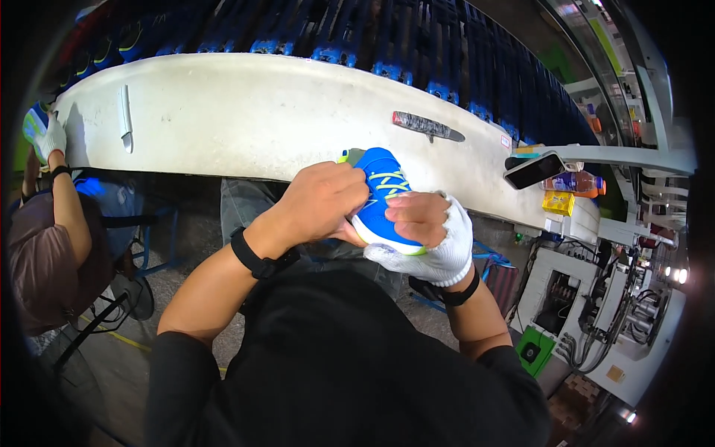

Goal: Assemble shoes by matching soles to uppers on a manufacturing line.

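Between my two hands is a blue sports shoe (383,165) with yellow-green laces and a white sole, held above the near edge of the white table. My left hand (322,200), bare, closes around the shoe's left side, its thumb low by the sole. A white glove that leaves the fingertips bare covers my right hand (428,235). Its fingers bend over the lower right part of the shoe and the palm lies under the sole. Past the shoe lies a dark-handled, wrapped knife-like tool (428,127) with a red end.
The white table (246,112) curves across, with a cutter (126,123) at its left. Behind it runs a conveyor of dark slats with blue ends (335,54). At left a co-worker's gloved hand (52,140) holds another shoe (34,123). A phone (535,171), bottle (577,184) and machine (596,313) stand right.
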### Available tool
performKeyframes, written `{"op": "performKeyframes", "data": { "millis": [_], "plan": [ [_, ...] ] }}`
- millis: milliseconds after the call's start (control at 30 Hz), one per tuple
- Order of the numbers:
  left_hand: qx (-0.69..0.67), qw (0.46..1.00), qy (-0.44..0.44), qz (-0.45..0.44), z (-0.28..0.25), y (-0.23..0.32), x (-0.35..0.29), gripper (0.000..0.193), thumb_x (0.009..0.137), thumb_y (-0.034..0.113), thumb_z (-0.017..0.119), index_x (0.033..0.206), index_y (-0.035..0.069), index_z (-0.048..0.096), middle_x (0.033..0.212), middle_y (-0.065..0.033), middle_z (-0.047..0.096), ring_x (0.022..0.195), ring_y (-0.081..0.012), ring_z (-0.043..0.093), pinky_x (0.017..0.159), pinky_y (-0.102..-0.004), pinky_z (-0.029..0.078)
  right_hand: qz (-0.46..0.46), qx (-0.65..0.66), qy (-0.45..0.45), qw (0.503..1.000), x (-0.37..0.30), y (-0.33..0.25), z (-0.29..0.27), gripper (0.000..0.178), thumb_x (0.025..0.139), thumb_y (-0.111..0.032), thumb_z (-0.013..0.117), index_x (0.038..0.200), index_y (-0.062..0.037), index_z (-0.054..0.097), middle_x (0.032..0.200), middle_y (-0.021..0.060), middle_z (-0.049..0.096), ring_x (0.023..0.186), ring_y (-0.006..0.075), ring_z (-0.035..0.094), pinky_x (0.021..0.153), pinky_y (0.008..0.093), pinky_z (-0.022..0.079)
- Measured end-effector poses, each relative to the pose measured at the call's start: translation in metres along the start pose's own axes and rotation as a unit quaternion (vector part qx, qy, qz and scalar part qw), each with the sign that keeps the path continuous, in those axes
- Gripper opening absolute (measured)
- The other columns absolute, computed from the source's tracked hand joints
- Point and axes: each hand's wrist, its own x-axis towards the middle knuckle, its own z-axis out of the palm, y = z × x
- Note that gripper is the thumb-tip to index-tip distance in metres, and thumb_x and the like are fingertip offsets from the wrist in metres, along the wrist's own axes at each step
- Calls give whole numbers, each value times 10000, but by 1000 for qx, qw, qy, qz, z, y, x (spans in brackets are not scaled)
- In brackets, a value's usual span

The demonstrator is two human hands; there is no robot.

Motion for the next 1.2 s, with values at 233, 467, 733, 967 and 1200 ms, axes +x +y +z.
{"op": "performKeyframes", "data": {
  "millis": [233,467,733,967,1200],
  "plan": [
    [211,967,-23,-138,-25,-9,-42,572,793,112,867,1327,58,668,1328,-145,717,1148,-389,684,977,-452,584,7,165,119,979,-6,24,0,573,678,-292,1076,1060,-48,726,1042,161,803,983,323,804,906,469,658],
    [154,988,26,12,-104,30,-14,665,781,127,916,1386,37,654,1419,-214,726,1288,-431,713,1095,-491,586,325,219,167,905,22,35,40,350,1173,-226,479,1088,11,722,1069,210,804,976,294,773,950,401,605],
    [60,982,-67,-166,-113,18,40,703,772,389,962,1293,46,639,1085,-221,767,1016,-475,737,876,-502,593,153,315,25,936,80,36,68,1225,709,-427,1034,1695,-72,399,1644,207,537,1489,345,563,1227,441,453],
    [39,950,-82,-297,-126,-1,45,787,688,312,1040,1287,8,627,1023,-280,787,1000,-481,767,888,-484,610,160,495,283,806,87,57,114,521,1109,-553,623,1336,-91,542,1185,87,605,1125,234,636,1051,415,509],
    [-1,944,-65,-322,-131,-19,40,796,716,335,1030,1306,-28,638,1094,-305,783,1040,-470,775,938,-476,610,194,556,226,776,97,64,112,473,1172,-457,534,1456,-82,479,1268,76,550,1154,175,580,1059,355,480]
  ]
}}
